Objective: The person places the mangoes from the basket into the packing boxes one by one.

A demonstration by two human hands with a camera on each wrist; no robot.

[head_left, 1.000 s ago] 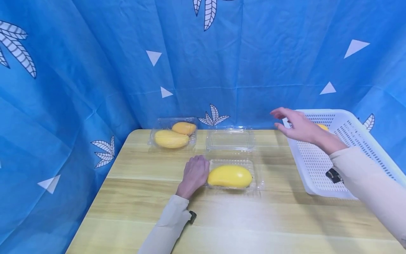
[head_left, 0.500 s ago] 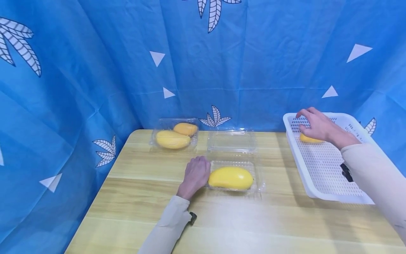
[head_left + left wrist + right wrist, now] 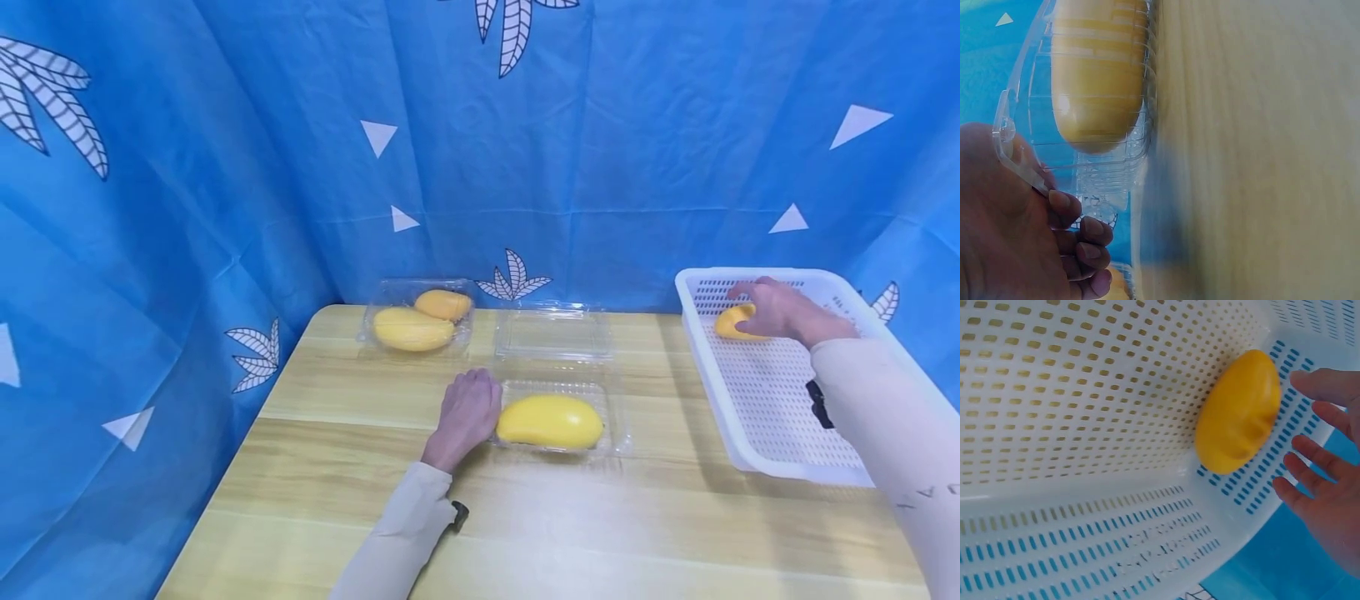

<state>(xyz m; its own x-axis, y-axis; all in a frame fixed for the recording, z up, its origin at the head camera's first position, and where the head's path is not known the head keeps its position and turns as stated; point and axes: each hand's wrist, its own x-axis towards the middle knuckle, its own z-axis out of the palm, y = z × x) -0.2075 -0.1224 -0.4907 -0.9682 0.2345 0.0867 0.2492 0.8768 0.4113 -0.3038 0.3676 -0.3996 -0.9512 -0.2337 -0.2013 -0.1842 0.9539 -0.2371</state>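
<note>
While your left hand (image 3: 467, 412) grips the rim of a clear plastic box (image 3: 555, 387) holding a long yellow fruit (image 3: 551, 422), your right hand (image 3: 783, 312) hovers, fingers (image 3: 1320, 455) spread wide, beside the oval orange-yellow fruit (image 3: 1238, 412) in a white perforated plastic basket (image 3: 780, 408).

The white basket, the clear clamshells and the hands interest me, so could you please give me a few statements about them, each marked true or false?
1. The left hand holds the open clamshell at its edge. True.
2. The open clamshell has three mangoes in it. False: it has one large mango.
3. The back-left clamshell contains a yellow mango and a smaller orange mango. True.
4. The right hand grips a mango. False: in the right wrist view, the right hand is beside the basket mango, not round it.
5. The basket stands left of both clamshells. False: the white basket stands to their right.
</note>
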